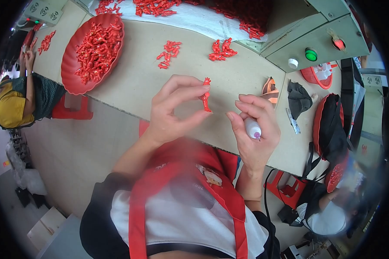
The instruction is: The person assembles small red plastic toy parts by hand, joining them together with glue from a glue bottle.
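A small red plastic figurine (206, 101) stands upright between the thumb and fingertips of my left hand (170, 110), above the table. My right hand (261, 138), a little to the right, curls round a white, rounded tool with a purple tip (252, 128); the rest of it lies hidden in the palm. The right thumb and forefinger are apart, with a gap between them and the figurine. Beyond my hands, two small groups of red figurines lie on the table, one left of centre (169, 53) and one further right (222, 51).
A scalloped red bowl (67, 69) heaped with figurines stands at the left. More figurines cover a white sheet (194, 23) at the back. On the right are a green-grey machine box (315, 41), an orange-striped object (270, 90), a dark cloth (299, 99) and a red basket (317, 79). Co-workers sit on either side.
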The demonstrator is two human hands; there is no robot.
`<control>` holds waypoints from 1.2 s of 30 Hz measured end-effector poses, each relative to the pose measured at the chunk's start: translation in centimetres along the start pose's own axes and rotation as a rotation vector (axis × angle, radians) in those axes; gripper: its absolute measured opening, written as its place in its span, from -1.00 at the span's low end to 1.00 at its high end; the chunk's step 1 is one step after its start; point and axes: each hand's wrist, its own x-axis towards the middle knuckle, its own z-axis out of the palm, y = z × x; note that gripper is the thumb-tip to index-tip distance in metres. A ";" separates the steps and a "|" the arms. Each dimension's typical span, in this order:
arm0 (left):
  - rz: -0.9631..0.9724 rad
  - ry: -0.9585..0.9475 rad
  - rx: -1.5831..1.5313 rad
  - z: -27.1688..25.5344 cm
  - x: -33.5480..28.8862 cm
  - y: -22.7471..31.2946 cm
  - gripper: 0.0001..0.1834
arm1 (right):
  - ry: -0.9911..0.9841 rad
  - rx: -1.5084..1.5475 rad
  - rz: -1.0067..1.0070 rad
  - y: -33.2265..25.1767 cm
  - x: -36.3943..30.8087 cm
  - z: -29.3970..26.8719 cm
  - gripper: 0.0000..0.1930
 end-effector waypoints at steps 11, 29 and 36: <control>-0.593 -0.083 -1.679 -0.9 -0.3 -2.5 -0.58 | 0.049 -0.037 -0.015 -0.2 0.0 0.3 -0.75; -0.379 0.074 -0.301 -4.7 0.4 0.1 -0.66 | 0.034 -0.088 -0.073 -0.1 0.1 0.3 -0.75; -0.215 0.434 1.356 -15.7 1.8 -0.2 -0.60 | 0.024 -0.055 -0.043 0.0 0.1 0.4 -0.75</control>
